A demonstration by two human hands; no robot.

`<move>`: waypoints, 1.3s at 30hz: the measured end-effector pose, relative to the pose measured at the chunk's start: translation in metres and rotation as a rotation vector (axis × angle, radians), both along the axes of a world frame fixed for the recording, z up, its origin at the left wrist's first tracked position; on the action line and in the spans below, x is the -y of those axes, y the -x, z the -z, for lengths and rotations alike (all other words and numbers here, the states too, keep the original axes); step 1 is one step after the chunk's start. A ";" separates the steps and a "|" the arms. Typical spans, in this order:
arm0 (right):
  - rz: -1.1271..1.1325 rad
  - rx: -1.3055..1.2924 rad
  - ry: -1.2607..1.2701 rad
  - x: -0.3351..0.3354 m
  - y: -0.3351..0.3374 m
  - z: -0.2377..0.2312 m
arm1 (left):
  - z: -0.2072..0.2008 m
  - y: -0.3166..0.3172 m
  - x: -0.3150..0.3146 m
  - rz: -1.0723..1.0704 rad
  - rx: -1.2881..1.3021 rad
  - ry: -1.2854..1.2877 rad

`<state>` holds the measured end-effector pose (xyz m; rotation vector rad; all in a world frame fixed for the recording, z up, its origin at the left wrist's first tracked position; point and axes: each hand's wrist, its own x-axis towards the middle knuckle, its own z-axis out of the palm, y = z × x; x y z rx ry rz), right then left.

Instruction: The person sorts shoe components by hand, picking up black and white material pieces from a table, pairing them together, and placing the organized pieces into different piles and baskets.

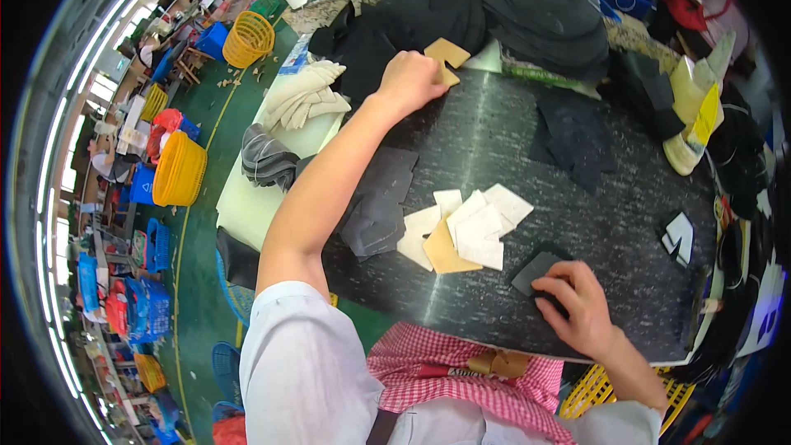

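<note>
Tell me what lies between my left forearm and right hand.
Head view: dark cut pieces, then overlapping cream and tan pieces, then one dark piece at the right hand.

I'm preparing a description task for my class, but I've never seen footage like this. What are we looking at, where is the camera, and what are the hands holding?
There is no machine here, just a person's two bare hands. The single picture comes from a wide fisheye camera on the person's head, looking down; that is why straight edges bend near the rim.

On the dark speckled worktop lie a loose cluster of cream and tan flat pieces, some black flat pieces and a white notched piece. Black stacked pieces sit along the far side.

The left hand reaches forward, its fingers on a tan notched piece. The right hand has its fingertips at a small black piece. Whether either piece is lifted is hard to tell.
</note>
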<state>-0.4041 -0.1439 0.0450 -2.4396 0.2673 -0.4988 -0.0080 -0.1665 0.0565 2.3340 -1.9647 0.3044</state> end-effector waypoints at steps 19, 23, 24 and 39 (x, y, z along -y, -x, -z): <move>0.055 -0.208 -0.711 0.028 -0.050 -0.049 | -0.009 0.149 -0.106 0.532 -1.551 0.069; 0.110 -0.205 -0.794 0.016 -0.036 -0.034 | 0.004 0.153 -0.106 0.515 -1.639 0.123; 0.093 -0.209 -0.869 0.013 -0.036 -0.032 | 0.004 0.153 -0.108 0.553 -1.663 0.071; 0.217 0.206 -0.676 -0.038 -0.011 -0.028 | -0.013 0.211 -0.146 0.560 -1.530 0.346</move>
